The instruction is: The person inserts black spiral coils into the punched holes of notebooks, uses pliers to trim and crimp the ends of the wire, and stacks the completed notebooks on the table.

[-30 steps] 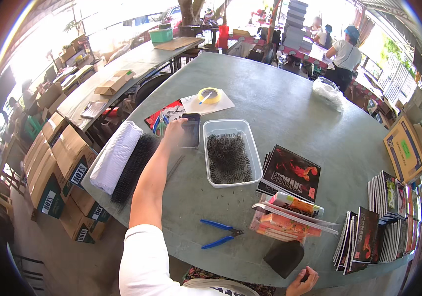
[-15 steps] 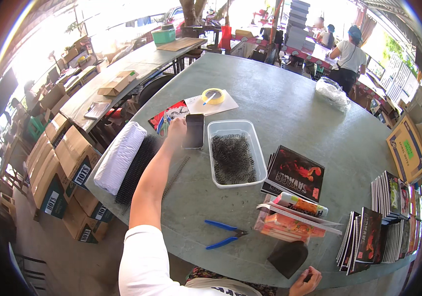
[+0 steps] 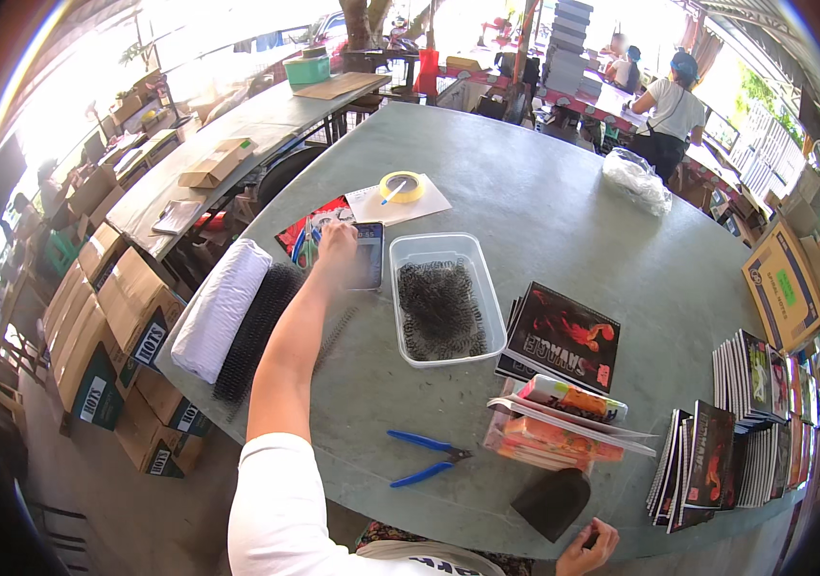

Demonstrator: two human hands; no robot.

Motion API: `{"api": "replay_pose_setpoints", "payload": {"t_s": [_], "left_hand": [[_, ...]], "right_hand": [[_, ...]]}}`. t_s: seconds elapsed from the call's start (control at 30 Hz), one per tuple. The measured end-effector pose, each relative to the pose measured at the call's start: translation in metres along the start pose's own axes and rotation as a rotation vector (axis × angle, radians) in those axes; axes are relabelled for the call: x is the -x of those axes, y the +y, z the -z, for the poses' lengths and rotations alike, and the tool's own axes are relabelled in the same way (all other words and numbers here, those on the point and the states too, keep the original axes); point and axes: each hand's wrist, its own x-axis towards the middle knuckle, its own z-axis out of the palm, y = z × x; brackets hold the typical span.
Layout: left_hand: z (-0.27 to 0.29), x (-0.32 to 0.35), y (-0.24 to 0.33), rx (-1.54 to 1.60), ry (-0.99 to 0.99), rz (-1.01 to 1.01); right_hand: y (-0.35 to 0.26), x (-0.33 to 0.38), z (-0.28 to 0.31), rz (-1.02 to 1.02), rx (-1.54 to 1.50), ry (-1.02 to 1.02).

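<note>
My left hand [image 3: 336, 245] reaches across the table to the left edge of a phone [image 3: 368, 257], whose screen is lit. Its fingers are bent and partly hidden, so their grip cannot be made out. Beside that hand lie scissors or pliers with blue handles [image 3: 300, 246] on a red printed sheet [image 3: 335, 208]. My right hand [image 3: 589, 547] rests at the near table edge, loosely curled with nothing visible in it. Close to it is a dark, rounded flat piece [image 3: 552, 504]. Blue-handled cutters [image 3: 426, 458] lie open on the near side of the table.
A clear plastic tub [image 3: 494, 317] of black spiral coils stands mid-table. White roll [image 3: 222, 310] and black coils [image 3: 258, 331] lie left. Yellow tape [image 3: 402, 186] sits farther back. Notebooks [image 3: 563, 336], an orange-printed bundle [image 3: 563, 422] and notebook stacks [image 3: 707, 451] fill the right.
The phone's screen has gone from dark to lit, and my left hand has shifted slightly onto its edge. The whole view has moved a little. My right hand stays by the table edge.
</note>
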Motion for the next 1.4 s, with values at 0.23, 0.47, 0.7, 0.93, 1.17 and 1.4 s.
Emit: {"api": "replay_pose_setpoints", "payload": {"t_s": [0.23,0.47,0.7,0.93,1.17,1.4], "left_hand": [[0.007,0.001,-0.014,0.264,0.004,0.322],[0.002,0.003,0.005,0.340,-0.075,0.511],[0.000,-0.006,0.014,0.163,-0.027,0.597],[0.040,-0.026,0.018,0.385,-0.596,0.495],[0.026,-0.018,-0.076,0.542,-0.326,0.632],[0.007,0.011,-0.011,0.380,-0.117,0.291]], "right_hand": [[0.002,0.001,-0.001,0.027,0.012,0.010],[0.001,-0.001,-0.003,0.012,0.006,0.030],[0.003,0.000,-0.003,0.017,-0.005,0.027],[0.006,0.002,-0.001,0.012,0.015,0.018],[0.002,0.000,-0.001,0.001,-0.055,-0.029],[0.003,0.000,-0.001,-0.022,-0.001,-0.008]]}}
